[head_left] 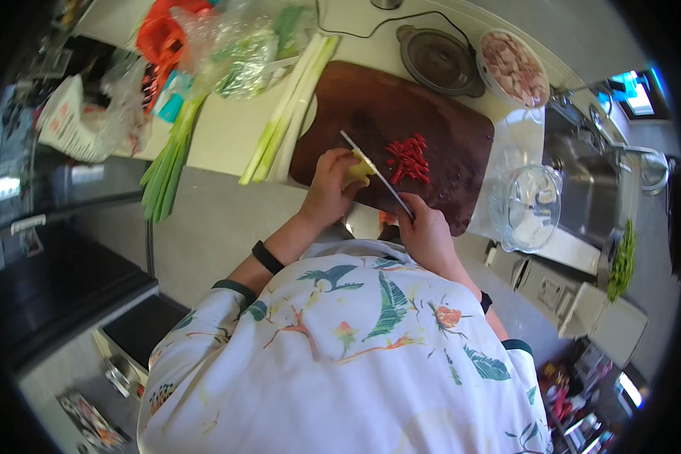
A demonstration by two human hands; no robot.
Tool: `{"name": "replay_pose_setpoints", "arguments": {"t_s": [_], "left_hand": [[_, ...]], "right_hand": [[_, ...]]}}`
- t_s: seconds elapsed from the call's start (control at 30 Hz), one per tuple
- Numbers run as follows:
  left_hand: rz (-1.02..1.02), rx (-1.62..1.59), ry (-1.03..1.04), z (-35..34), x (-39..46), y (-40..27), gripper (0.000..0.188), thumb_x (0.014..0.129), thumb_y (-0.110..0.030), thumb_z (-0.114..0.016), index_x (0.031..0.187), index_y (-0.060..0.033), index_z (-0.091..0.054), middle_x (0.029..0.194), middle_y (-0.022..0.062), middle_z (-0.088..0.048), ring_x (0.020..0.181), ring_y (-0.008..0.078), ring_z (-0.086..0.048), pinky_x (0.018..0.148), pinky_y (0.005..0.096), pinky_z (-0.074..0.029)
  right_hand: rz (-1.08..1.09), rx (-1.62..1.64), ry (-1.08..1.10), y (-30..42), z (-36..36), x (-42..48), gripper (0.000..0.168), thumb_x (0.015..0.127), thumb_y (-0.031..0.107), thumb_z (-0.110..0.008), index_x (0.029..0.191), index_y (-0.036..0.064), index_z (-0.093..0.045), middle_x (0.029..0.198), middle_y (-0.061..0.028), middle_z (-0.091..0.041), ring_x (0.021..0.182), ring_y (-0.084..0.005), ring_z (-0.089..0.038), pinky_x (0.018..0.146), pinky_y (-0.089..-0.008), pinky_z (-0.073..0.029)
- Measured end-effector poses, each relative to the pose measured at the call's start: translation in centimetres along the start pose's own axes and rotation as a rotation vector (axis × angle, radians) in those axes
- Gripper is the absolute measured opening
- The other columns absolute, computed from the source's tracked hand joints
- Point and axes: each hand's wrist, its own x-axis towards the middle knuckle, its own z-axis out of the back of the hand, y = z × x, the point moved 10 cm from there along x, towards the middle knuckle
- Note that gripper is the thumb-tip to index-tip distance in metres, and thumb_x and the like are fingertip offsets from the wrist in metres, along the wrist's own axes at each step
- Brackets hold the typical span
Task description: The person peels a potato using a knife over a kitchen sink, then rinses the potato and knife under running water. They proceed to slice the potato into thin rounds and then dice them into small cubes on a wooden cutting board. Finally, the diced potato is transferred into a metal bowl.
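My left hand (332, 184) grips a pale yellow piece of food (358, 170), perhaps peeled ginger, above the near edge of a dark brown cutting board (352, 102). My right hand (428, 230) is closed around a knife (387, 184), whose handle is mostly hidden in the fist. The blade is seen nearly edge-on and runs up and left past the yellow piece, against it or very close. A small heap of cut red pepper strips (408, 159) lies on the board, just right of the blade.
Long leeks or scallions (295, 108) lie along the board's left side. Behind it are a glass lid (442, 61) and a bowl of cut raw meat (513, 68). At right stand a clear glass bowl (530, 207) and the sink (581, 176). Plastic bags (244, 57) crowd the left.
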Motion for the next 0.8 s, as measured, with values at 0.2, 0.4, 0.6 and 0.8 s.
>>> {"name": "replay_pose_setpoints", "arguments": {"t_s": [0.2,0.4,0.6,0.8], "left_hand": [[-0.2,-0.025,0.024,-1.3,-0.4,-0.2,0.032,0.078,-0.006,-0.07,0.107,-0.0056,-0.056,0.118,0.0162,-0.05,0.109,0.0382,-0.047,0.093,0.0431,-0.042],[-0.23,-0.029,0.061,-2.1,-0.6,0.8,0.031,0.08,-0.008,-0.068,0.107,-0.0062,-0.054,0.117,0.0156,-0.049,0.108,0.0374,-0.049,0.093,0.0437,-0.042],[-0.18,-0.076,0.082,-1.9,0.1,1.2,0.034,0.079,-0.008,-0.067,0.109,-0.0054,-0.053,0.115,0.0157,-0.05,0.108,0.0378,-0.049,0.093,0.0439,-0.042],[-0.192,-0.051,0.102,-2.5,-0.2,1.6,0.037,0.077,-0.005,-0.066,0.112,-0.0032,-0.053,0.116,0.0161,-0.049,0.108,0.0371,-0.048,0.093,0.0429,-0.041]], "right_hand": [[-0.167,-0.183,0.018,0.7,-1.2,-1.8,0.033,0.085,0.017,-0.056,0.117,0.01,-0.054,0.077,-0.0229,-0.065,0.072,-0.0424,-0.062,0.067,-0.052,-0.049],[-0.372,-0.113,0.058,1.9,-2.4,-3.0,0.03,0.086,0.014,-0.053,0.115,0.009,-0.05,0.078,-0.0246,-0.064,0.075,-0.0444,-0.061,0.067,-0.0538,-0.048],[-0.416,-0.066,0.081,1.8,-4.1,-1.3,0.024,0.086,0.009,-0.05,0.11,0.007,-0.046,0.078,-0.0279,-0.062,0.076,-0.0487,-0.058,0.066,-0.0575,-0.043],[-0.271,0.04,0.054,-0.1,-6.6,4.2,0.025,0.085,0.004,-0.05,0.109,0.002,-0.046,0.079,-0.0303,-0.061,0.079,-0.0503,-0.057,0.068,-0.056,-0.045]]}}
